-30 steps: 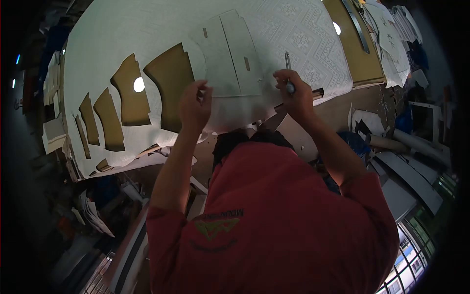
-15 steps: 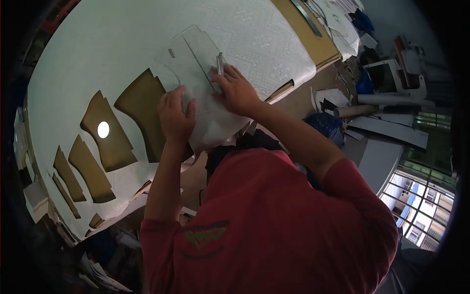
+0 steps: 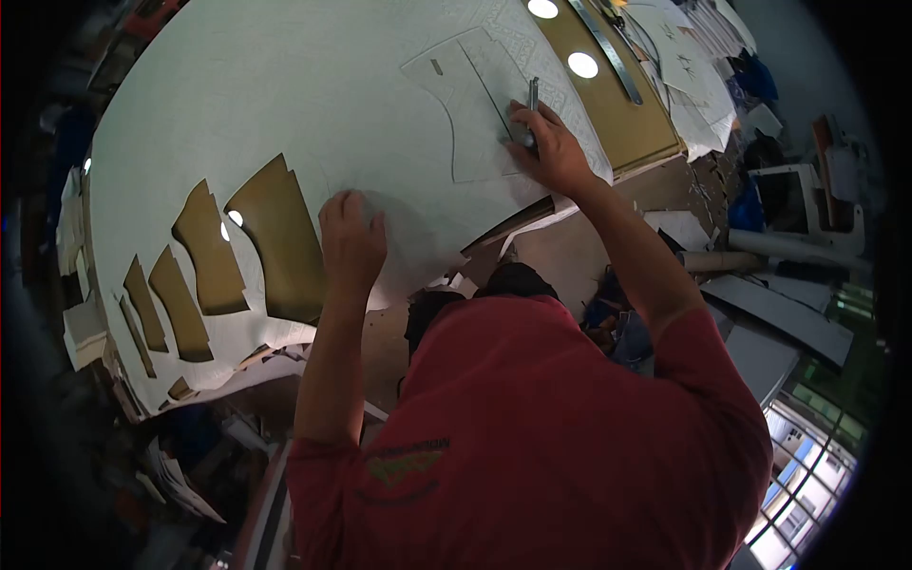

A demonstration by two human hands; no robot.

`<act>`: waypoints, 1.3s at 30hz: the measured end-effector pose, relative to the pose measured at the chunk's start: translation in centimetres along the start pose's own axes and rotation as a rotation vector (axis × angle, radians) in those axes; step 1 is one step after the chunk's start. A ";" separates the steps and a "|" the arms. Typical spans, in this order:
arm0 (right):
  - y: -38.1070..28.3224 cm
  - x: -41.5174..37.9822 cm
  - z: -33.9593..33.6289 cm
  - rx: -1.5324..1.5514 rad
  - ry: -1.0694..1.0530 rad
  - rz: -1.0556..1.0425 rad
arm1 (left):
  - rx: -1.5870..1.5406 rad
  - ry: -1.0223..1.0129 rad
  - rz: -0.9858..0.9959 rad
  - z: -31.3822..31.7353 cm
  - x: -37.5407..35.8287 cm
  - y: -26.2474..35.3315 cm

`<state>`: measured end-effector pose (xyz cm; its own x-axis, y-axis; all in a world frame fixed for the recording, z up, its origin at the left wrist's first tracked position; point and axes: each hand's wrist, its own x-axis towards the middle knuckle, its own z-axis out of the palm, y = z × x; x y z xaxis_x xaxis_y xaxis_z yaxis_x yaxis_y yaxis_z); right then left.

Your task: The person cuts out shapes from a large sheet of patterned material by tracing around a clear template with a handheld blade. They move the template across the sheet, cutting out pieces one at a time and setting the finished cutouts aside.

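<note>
My right hand [image 3: 551, 147] is closed around a slim metal tool [image 3: 534, 95], its narrow end pointing away from me. Beneath it lies a clear, thin-edged template [image 3: 475, 114] with a long dark line and a small slot, flat on the pale patterned sheet [image 3: 380, 123]. My left hand [image 3: 351, 233] rests on the sheet to the left of the template, fingers slightly bent and thumb apart, with nothing visible in it. Next to this hand, on its left, is the largest brown curved piece [image 3: 285, 247].
Several smaller brown pieces [image 3: 214, 256] lie in a row at the left. A metal ruler [image 3: 608, 52] rests on a brown board [image 3: 636, 123] at the upper right. Papers [image 3: 684, 76] are heaped beyond it. Rolls and panels [image 3: 788, 247] stand at the right.
The view has shifted. My right hand, with the tool, and the template now appear farther right, apart from my left hand, which no longer touches the template.
</note>
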<state>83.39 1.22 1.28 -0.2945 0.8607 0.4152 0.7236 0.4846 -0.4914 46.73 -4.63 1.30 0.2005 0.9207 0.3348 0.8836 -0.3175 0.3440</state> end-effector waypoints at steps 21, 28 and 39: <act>2.0 -2.3 -1.7 0.181 -0.080 -0.043 | -0.041 -0.186 -1.017 -2.0 8.8 2.0; 2.9 -3.0 -0.7 0.179 -0.068 0.055 | -0.042 -0.028 -0.775 -6.7 4.8 -3.5; 1.6 -3.2 2.5 -0.137 0.006 0.216 | -0.011 0.135 -0.839 -23.4 -3.3 -27.0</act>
<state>83.90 -0.33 -2.76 -0.1204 0.9409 0.3166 0.8471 0.2637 -0.4614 12.29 -4.42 11.38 -0.5722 0.8175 0.0661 0.7127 0.4557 0.5333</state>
